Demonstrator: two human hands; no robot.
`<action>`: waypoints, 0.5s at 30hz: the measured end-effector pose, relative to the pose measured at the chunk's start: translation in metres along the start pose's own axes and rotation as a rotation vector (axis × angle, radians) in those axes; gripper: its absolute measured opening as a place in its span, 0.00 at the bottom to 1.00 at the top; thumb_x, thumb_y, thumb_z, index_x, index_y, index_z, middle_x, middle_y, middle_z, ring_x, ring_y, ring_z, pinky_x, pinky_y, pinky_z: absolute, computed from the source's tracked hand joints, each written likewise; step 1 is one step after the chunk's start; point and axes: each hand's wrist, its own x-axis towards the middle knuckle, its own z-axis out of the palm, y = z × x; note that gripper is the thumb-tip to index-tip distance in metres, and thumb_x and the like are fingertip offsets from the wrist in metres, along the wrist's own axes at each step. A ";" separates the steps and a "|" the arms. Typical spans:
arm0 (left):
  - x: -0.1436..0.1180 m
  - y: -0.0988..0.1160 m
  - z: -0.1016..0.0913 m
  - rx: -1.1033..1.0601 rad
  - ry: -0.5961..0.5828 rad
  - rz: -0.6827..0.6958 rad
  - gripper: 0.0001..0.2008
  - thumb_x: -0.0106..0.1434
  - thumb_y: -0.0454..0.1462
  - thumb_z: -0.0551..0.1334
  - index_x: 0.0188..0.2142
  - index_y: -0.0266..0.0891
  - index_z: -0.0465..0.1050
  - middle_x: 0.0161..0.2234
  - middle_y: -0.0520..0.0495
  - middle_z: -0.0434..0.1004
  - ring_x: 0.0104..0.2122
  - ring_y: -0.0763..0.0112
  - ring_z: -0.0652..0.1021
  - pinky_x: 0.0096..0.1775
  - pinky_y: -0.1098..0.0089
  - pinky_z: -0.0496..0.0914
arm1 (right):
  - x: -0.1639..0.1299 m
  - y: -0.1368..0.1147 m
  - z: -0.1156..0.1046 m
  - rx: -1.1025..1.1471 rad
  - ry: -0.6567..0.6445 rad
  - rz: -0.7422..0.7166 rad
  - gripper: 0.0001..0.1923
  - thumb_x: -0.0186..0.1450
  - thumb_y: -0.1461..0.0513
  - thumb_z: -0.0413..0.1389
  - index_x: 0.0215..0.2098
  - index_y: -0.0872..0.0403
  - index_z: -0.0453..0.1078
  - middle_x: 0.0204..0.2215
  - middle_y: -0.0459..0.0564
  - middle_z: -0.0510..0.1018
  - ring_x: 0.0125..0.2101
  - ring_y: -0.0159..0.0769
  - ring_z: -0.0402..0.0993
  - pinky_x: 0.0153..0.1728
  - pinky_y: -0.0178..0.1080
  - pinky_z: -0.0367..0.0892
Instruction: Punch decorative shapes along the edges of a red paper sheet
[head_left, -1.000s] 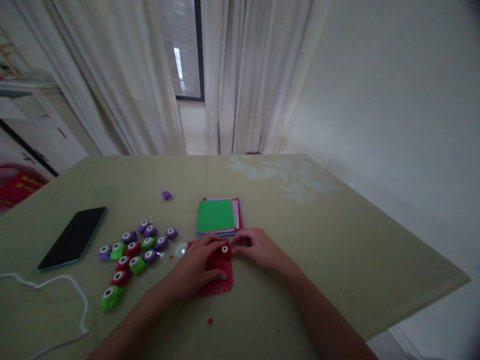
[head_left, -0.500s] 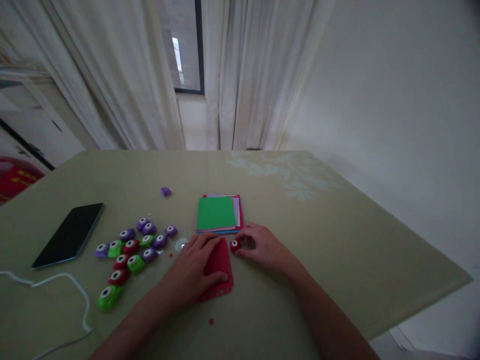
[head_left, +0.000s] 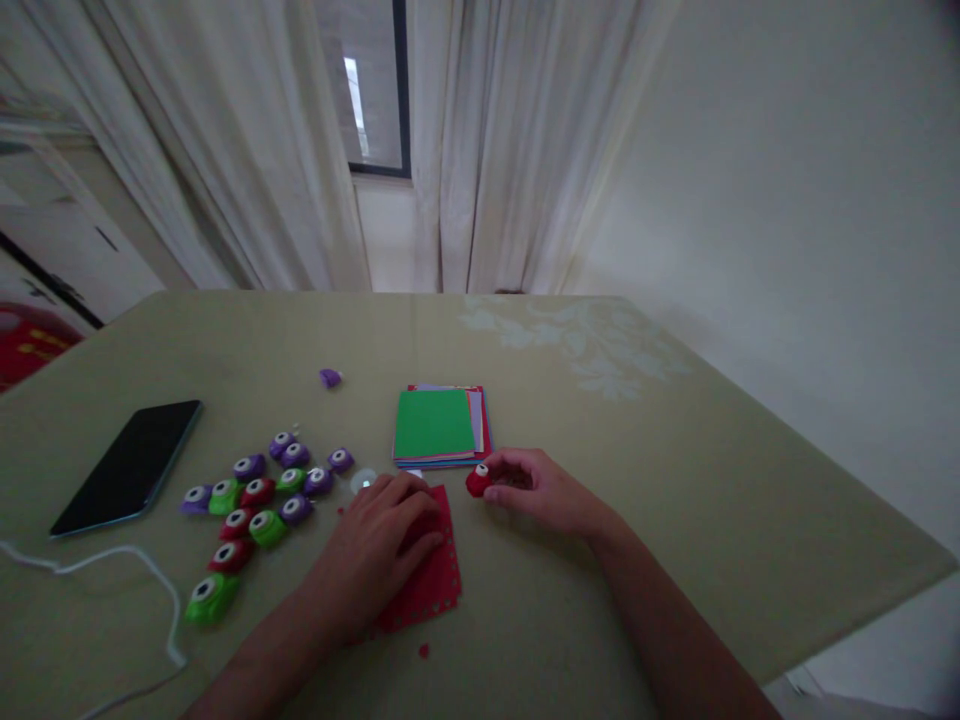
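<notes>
My left hand [head_left: 379, 545] lies over a red paper sheet [head_left: 441, 565], fingers slightly bent on top of it and covering its left part. Small holes run along the sheet's edges. On the other side, my right hand [head_left: 544, 490] pinches a small red craft punch [head_left: 477, 482] with a round white-and-black top, between thumb and fingers. The punch is just right of the sheet and in front of a stack of coloured paper squares [head_left: 433, 425], green uppermost. A small red paper scrap [head_left: 424, 650] lies near the sheet's lower edge.
Several purple, green and red punches [head_left: 257, 492] are grouped on the left of the table [head_left: 570, 620]. A lone purple one [head_left: 330, 378] lies farther back. Beyond the group are a black tablet [head_left: 127, 468] and a white cable [head_left: 169, 600]. A clear round piece [head_left: 364, 480] sits near my left hand.
My right hand has moved the red punch slightly right, farther from the sheet, and its top now tilts upward. My left hand and the red sheet have shifted a little left and nearer.
</notes>
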 end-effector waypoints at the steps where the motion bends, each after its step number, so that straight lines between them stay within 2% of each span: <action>1: -0.001 -0.001 0.000 -0.005 -0.001 0.006 0.09 0.73 0.39 0.63 0.48 0.48 0.82 0.57 0.45 0.80 0.55 0.51 0.77 0.59 0.50 0.71 | 0.000 0.000 0.001 0.022 -0.010 0.001 0.16 0.66 0.54 0.69 0.48 0.52 0.79 0.47 0.54 0.87 0.45 0.43 0.83 0.48 0.43 0.73; 3: -0.004 -0.006 -0.003 -0.002 0.014 -0.010 0.12 0.72 0.39 0.63 0.53 0.48 0.80 0.59 0.45 0.79 0.58 0.51 0.77 0.61 0.50 0.70 | 0.000 0.000 0.002 0.060 -0.021 0.000 0.17 0.65 0.54 0.70 0.48 0.52 0.79 0.47 0.55 0.87 0.45 0.43 0.83 0.48 0.43 0.74; 6: -0.010 -0.015 -0.011 0.045 0.037 -0.083 0.23 0.69 0.44 0.67 0.61 0.46 0.75 0.62 0.41 0.76 0.61 0.46 0.74 0.65 0.46 0.66 | 0.000 -0.001 0.004 0.098 -0.001 0.001 0.18 0.64 0.53 0.71 0.48 0.53 0.79 0.46 0.55 0.87 0.44 0.42 0.83 0.47 0.43 0.74; 9: -0.015 -0.022 -0.018 0.107 0.009 -0.188 0.27 0.64 0.49 0.71 0.59 0.42 0.76 0.59 0.37 0.77 0.60 0.41 0.75 0.63 0.44 0.66 | 0.001 0.001 0.005 0.113 0.022 -0.015 0.19 0.63 0.53 0.72 0.47 0.53 0.79 0.45 0.55 0.87 0.43 0.42 0.83 0.46 0.43 0.74; 11: -0.015 -0.023 -0.022 0.103 -0.023 -0.247 0.28 0.60 0.47 0.73 0.57 0.41 0.76 0.57 0.36 0.77 0.58 0.41 0.76 0.61 0.46 0.68 | 0.003 0.003 0.006 0.121 0.027 -0.030 0.19 0.62 0.53 0.72 0.47 0.53 0.79 0.44 0.54 0.87 0.42 0.41 0.82 0.45 0.42 0.73; 15: -0.011 -0.021 -0.026 0.023 -0.105 -0.269 0.21 0.59 0.44 0.72 0.51 0.39 0.77 0.48 0.41 0.82 0.50 0.45 0.79 0.52 0.53 0.71 | 0.006 0.005 0.010 0.155 0.050 -0.054 0.20 0.61 0.54 0.73 0.47 0.53 0.79 0.42 0.53 0.86 0.39 0.39 0.81 0.42 0.40 0.72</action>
